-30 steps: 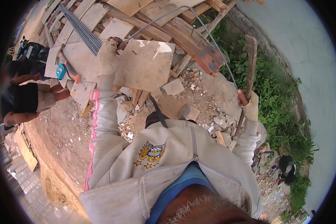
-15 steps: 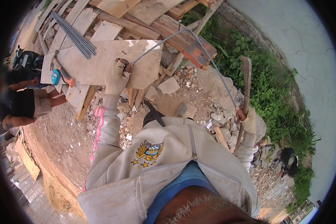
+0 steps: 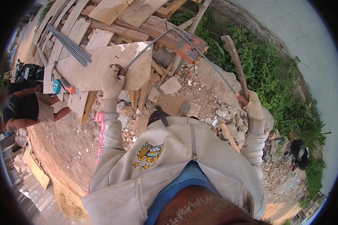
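Note:
My left hand (image 3: pixel 113 79), in a knitted glove, is closed on one end of a bent grey steel rod (image 3: pixel 216 70), over a plywood board. The rod runs up to a bend beside a nail on an orange-stained wooden beam (image 3: pixel 193 40), then slopes down to the right. At its far end my gloved right hand (image 3: pixel 254 106) is closed round a rusty metal bar (image 3: pixel 236 60), whose upper end leans left. The rod's end meets the fingers of that hand; whether they grip it too I cannot tell.
A hammer (image 3: pixel 64 79) and a blue tape measure (image 3: pixel 56 86) lie on the plywood board (image 3: pixel 90 75), near several straight rods (image 3: pixel 68 45). Someone in a dark shirt (image 3: pixel 24 105) is at the left. Rubble (image 3: pixel 229 116), plants (image 3: pixel 259 67) and a wall (image 3: pixel 308 45) flank the right.
The rusty bar has tilted from nearly upright to leaning left at its top. My right hand has shifted slightly up and right. My left hand keeps hold of the rod.

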The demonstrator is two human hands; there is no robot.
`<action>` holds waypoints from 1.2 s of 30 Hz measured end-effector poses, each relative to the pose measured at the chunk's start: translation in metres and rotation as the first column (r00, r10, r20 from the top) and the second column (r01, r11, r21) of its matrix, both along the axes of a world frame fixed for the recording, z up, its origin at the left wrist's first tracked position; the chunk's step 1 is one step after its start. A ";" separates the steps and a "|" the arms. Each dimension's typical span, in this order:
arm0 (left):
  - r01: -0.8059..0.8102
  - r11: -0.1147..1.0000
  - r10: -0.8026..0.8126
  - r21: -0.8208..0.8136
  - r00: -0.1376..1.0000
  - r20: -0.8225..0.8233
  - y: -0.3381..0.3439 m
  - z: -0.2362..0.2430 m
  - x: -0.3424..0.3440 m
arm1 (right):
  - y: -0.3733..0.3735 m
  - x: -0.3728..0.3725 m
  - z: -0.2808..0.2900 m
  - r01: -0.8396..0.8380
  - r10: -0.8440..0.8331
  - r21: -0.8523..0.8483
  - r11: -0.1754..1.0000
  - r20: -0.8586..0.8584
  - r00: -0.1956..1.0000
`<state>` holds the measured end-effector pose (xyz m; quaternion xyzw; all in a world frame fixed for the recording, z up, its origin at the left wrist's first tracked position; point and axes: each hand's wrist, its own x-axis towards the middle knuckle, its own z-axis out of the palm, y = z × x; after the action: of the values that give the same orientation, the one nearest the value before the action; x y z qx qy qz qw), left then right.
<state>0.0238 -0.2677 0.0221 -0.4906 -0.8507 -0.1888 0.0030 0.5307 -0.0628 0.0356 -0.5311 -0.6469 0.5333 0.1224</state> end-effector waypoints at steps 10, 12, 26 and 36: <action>0.054 0.998 -0.056 -0.039 0.997 -0.049 0.008 0.000 -0.015 | -0.019 -0.009 0.008 0.083 -0.089 -0.135 0.987 -0.040 0.995; 0.069 0.994 -0.074 -0.080 0.995 -0.062 0.010 0.004 -0.015 | -0.019 -0.007 0.005 0.079 -0.087 -0.138 0.987 -0.055 0.995; 0.101 0.994 -0.102 -0.038 0.994 -0.039 0.007 -0.003 -0.017 | -0.014 0.000 -0.008 0.064 -0.074 -0.159 0.985 -0.056 0.996; 0.139 0.985 -0.148 -0.103 0.985 -0.088 0.015 -0.005 -0.026 | -0.017 0.000 -0.016 0.053 -0.068 -0.145 0.988 -0.099 0.993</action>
<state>-0.0020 -0.2526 0.0175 -0.5585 -0.8202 -0.1238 0.0064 0.5308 -0.0803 0.0196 -0.5295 -0.5837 0.6009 0.1336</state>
